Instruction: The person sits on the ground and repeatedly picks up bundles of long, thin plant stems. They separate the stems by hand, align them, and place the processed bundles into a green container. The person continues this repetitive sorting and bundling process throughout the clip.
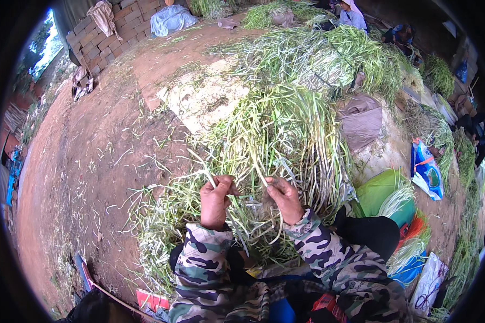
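My left hand [216, 200] pinches a pale strand of a long green stalk plant, which sticks up past the fingers. My right hand [283, 198] grips the pale end of another stalk [256, 161], whose green leaves lean up over the heap. Both hands are raised a little apart above loose stripped leaves. Directly beyond them lies a large heap of long green stalks [283, 121], some yellowed. Tangled peelings [161, 226] lie about my left forearm and below my hands.
A mauve cloth [359, 119] and a green bag [376, 191] lie right of the heap, with pale stalk bundles [400, 202] beside. A blue and white bag [426, 169] is farther right. Another person [351, 16] sits behind more heaps. A brick stack [113, 34] stands at the back left.
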Demonstrator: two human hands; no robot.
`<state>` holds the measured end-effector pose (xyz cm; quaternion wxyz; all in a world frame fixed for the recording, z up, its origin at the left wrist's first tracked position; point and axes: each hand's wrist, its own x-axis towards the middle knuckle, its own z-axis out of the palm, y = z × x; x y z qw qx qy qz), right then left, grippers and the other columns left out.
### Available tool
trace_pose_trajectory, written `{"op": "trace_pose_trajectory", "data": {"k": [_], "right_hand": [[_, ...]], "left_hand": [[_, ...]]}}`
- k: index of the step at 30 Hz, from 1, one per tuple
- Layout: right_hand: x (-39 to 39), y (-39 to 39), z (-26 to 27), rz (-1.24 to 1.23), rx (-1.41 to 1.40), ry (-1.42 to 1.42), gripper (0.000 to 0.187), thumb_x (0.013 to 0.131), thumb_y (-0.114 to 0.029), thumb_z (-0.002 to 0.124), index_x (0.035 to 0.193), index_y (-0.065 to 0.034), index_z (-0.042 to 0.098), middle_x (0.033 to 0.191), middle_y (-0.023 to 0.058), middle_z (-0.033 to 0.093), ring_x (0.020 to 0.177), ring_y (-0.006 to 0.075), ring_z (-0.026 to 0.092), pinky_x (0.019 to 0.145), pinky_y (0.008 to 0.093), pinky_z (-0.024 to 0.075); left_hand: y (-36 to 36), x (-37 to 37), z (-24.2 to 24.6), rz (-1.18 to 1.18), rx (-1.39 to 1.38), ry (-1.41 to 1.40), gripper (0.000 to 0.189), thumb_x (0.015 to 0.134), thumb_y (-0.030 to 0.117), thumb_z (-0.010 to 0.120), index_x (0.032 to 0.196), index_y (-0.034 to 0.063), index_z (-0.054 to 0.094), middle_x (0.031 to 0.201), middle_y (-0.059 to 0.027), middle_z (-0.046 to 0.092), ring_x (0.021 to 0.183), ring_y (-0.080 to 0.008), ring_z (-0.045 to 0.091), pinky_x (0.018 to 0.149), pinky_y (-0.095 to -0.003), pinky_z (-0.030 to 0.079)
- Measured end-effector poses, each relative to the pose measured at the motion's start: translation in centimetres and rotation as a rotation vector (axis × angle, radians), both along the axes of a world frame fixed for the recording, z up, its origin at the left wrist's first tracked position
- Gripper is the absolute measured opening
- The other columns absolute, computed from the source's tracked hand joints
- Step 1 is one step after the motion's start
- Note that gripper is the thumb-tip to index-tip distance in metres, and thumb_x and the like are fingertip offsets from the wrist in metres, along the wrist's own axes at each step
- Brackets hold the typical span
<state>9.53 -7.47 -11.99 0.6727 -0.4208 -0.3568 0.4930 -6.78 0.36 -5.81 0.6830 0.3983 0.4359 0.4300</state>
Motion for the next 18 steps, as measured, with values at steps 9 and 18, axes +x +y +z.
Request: {"op": "trace_pose_trajectory", "data": {"k": [9,18], "right_hand": [[-4.2,-1.9,-1.9,0.097,-0.004,-0.245,0.026,0.084,-0.002,0.056,0.109,0.0022,0.050,0.101,0.0064,0.059,0.091,0.0109,0.056,0.080,0.0231,0.0456],[-2.9,2.4,0.6,0.004,-0.147,-0.030,0.023,0.089,-0.019,0.053,0.096,0.0028,0.056,0.079,0.0015,0.058,0.069,0.0070,0.053,0.065,0.0215,0.0453]], "left_hand": [[-0.3,0.3,-1.4,-0.110,-0.061,-0.004,0.016,0.084,0.018,0.058,0.092,0.0048,0.060,0.074,-0.0045,0.064,0.055,-0.0038,0.054,0.038,-0.0154,0.024],[-0.9,1.5,-3.4,-0.213,0.110,-0.027,0.007,0.082,0.011,0.060,0.082,0.0041,0.062,0.067,-0.0005,0.061,0.048,-0.0010,0.041,0.041,-0.0166,0.027]]}}
